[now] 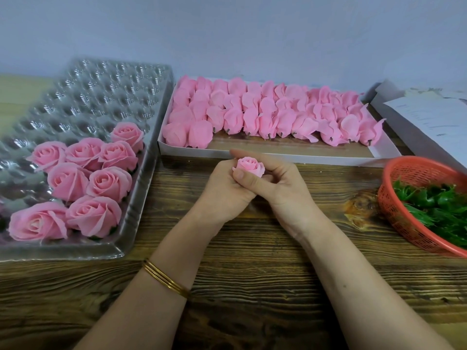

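Above the centre of the wooden table [252, 274], the left hand [222, 193] and right hand [283, 190] are both curled closely round one pink rose bud [249, 165], gripping its base so the bloom faces upward, judged to be for shaping its petals. Bud sits atop the meeting fingers [271, 170], a thumb pressed to its near side, only the head protruding. Supplies lie within reach: white box [290, 157] of unfinished buds just behind, plastic tray [101, 92] of opened roses left, red basket [409, 173] of green leaves right.
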### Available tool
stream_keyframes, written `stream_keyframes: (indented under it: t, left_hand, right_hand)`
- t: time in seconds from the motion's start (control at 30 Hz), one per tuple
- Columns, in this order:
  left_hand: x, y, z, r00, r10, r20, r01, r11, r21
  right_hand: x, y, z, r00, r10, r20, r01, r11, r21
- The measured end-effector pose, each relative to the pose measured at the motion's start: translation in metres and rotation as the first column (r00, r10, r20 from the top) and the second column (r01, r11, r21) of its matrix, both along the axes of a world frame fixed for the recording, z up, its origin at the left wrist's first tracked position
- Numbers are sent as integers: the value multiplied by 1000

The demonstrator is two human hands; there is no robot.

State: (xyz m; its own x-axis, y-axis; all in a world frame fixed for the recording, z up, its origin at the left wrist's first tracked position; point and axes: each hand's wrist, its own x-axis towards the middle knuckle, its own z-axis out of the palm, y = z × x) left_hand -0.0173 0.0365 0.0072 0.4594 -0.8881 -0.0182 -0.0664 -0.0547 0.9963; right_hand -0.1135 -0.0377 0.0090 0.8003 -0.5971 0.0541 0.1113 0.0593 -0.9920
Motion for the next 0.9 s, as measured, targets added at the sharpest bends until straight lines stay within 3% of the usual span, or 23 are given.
stream_keyframes:
  t: [0.17, 0.43, 0.63, 0.9]
  left_hand:
    - [2, -1, -2, 1000, -4, -15, 4, 1000, -7]
    - [-3, -3, -5, 997, 82, -3, -82, 990, -117]
    - [-3, -1, -2, 996, 83, 25, -79, 986, -144]
    - [-3, -1, -1, 997, 79, 22, -76, 987, -138]
  right_hand:
    - [0, 1, 1, 999, -1, -53, 0, 1000, -21]
    - [2, -6, 5, 997, -54, 56, 32, 939, 343]
    - [3, -4, 3, 992, -67, 107, 26, 937, 348]
    - [5, -6, -1, 993, -108, 50, 84, 933, 351]
